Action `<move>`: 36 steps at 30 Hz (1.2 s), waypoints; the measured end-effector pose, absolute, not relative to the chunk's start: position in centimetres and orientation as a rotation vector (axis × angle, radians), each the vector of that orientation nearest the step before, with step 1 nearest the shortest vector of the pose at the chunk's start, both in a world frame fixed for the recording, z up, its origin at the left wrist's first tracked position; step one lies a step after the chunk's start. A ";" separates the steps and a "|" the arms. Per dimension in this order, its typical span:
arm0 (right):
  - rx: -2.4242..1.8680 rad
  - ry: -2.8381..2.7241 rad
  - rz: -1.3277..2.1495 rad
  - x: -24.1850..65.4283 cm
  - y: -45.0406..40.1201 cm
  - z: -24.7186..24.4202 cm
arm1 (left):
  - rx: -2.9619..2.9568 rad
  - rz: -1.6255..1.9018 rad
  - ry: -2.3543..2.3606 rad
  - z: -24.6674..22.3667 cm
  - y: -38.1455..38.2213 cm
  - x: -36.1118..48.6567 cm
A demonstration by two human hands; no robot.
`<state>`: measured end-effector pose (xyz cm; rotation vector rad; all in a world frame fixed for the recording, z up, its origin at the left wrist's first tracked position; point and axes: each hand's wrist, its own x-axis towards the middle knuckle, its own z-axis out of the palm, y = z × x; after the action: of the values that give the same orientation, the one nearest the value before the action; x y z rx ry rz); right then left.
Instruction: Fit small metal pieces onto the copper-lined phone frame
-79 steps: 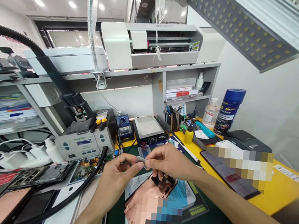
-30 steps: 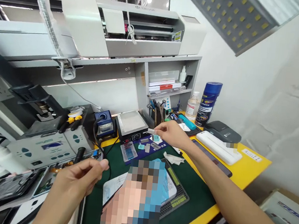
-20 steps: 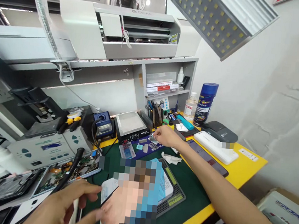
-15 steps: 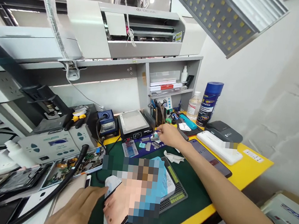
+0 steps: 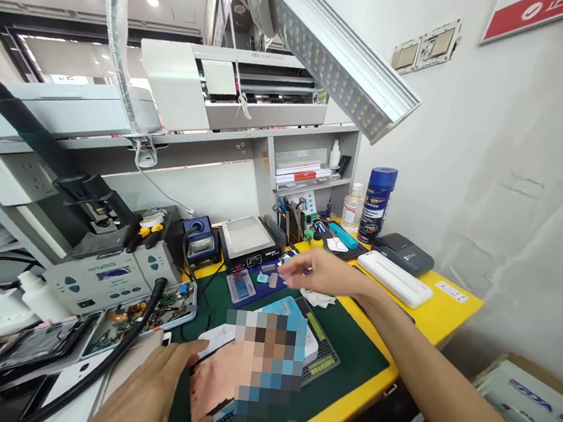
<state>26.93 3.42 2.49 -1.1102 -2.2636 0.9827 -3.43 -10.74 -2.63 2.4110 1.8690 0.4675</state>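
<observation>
A copper-pink panel [image 5: 216,379] with a jagged dark edge lies on a blue-and-white box [image 5: 311,342]; blurred blocks hide much of both. My left hand [image 5: 155,382] holds the panel's left side, its fingers at the upper edge and its thumb at the lower corner. Above the far side of the green mat, my right hand [image 5: 323,270] has its fingers bent and drawn together; what they hold, if anything, is too small to make out. Below and left of those fingertips are small flat pieces [image 5: 273,280] on a dark blue pad [image 5: 247,296].
A heating plate [image 5: 251,238] and a soldering station [image 5: 201,239] stand behind the mat. Left is a tray of circuit boards [image 5: 150,315], crossed by a black hose [image 5: 118,355]. A crumpled tissue [image 5: 317,299], white case [image 5: 395,278] and blue spray can [image 5: 377,204] are right.
My right hand has drawn back from the small parts by the tool holder towards me. My left hand stays at the panel, its thumb now showing more. The camera view has tilted up.
</observation>
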 end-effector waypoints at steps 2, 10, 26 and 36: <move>-0.918 -2.465 0.989 27.1 0.6 3.1 | 2.422 0.542 1.818 -2.7 -10.8 -3.4; -0.887 -2.491 0.634 25.4 -5.8 1.4 | 2.542 0.786 1.712 -2.0 -11.9 -2.9; -1.086 -2.154 0.746 24.4 -5.6 3.6 | 2.591 0.854 1.609 -1.2 -12.5 -4.2; -0.960 -1.951 1.171 25.1 -5.2 4.8 | 2.874 1.068 1.313 -0.3 -13.3 -4.4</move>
<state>25.12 -5.16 4.78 -0.9598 -1.9505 1.1706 -4.41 -13.34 -0.35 2.8741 1.3133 1.0678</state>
